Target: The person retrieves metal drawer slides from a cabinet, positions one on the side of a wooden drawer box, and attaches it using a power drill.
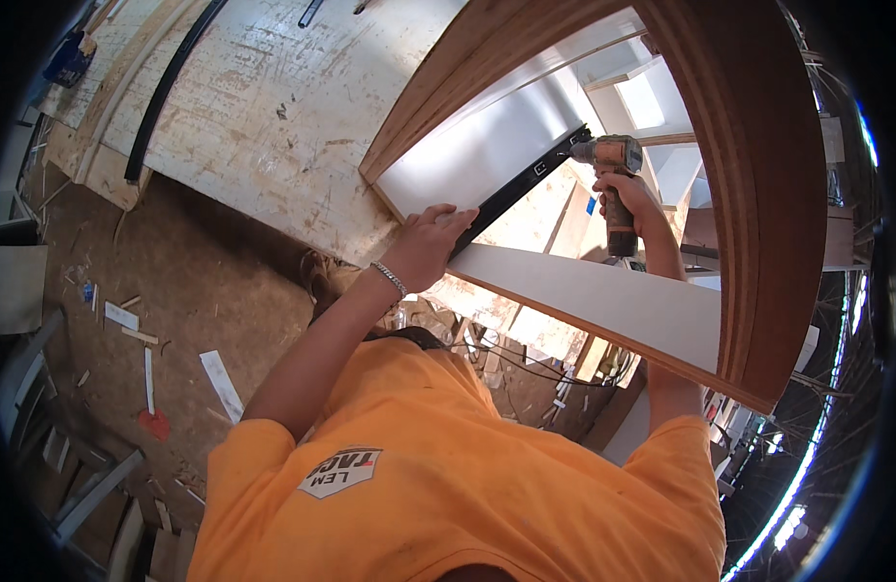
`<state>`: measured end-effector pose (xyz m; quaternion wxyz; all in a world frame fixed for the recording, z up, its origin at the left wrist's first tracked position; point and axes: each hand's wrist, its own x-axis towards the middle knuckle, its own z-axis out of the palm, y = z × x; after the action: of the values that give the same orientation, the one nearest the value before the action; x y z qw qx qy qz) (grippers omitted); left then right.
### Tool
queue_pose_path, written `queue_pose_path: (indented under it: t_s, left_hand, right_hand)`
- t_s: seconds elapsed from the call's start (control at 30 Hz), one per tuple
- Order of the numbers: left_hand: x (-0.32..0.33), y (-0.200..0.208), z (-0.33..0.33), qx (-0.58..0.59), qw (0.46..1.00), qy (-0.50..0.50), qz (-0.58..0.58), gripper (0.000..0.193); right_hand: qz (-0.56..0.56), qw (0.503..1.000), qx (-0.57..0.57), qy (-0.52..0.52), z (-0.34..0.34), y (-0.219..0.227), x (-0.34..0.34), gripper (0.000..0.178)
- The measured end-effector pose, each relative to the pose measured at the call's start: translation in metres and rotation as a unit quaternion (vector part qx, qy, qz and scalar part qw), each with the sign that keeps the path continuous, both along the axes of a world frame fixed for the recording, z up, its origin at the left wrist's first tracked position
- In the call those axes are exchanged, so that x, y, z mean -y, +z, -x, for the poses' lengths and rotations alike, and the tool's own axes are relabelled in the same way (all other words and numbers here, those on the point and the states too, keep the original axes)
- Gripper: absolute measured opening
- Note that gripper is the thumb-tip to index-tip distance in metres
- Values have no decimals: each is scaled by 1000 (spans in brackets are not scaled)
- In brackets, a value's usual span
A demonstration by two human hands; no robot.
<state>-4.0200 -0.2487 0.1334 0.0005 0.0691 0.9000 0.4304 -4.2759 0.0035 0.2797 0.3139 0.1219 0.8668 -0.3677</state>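
My right hand [626, 201] is wrapped round the grip of an orange and black cordless drill [618, 155], its arm reaching up through the wooden cabinet frame. The drill's tip points left at the far end of a black drawer slide [521, 189], which lies along the inside of a white panel [477, 141]. On the slide's near end rests my left hand [431, 244], fingers stretched over it and pressing it to the panel. Brown-edged boards of the cabinet [758, 194] surround the drill. Whether the drill's bit touches a screw is too small to tell.
The cabinet stands on a worn, pale workbench [264, 116]. A long black strip [167, 92] lies near the bench's left end. Wood offcuts [220, 383] litter the brown floor. Below the cabinet's near board runs a dark cable [526, 364]. Metal frames [89, 495] stand at lower left.
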Motion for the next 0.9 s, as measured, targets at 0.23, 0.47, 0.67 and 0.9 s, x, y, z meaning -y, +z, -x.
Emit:
queue_pose_path:
  t_s: [0.23,0.47,0.67,0.9]
  left_hand:
    - [2,14,7,56,998,-1,-1,62]
    - [-27,-3,95,59,993,-28,-100,66]
    - [-56,3,145,111,989,18,-95,72]
    - [-59,2,147,124,990,0,-72,70]
  right_hand:
    - [-33,999,-5,28,-1,10,17,20]
    - [-31,999,10,27,6,10,14,21]
    - [-68,997,16,35,3,14,25,23]
    - [-69,997,6,32,11,8,13,23]
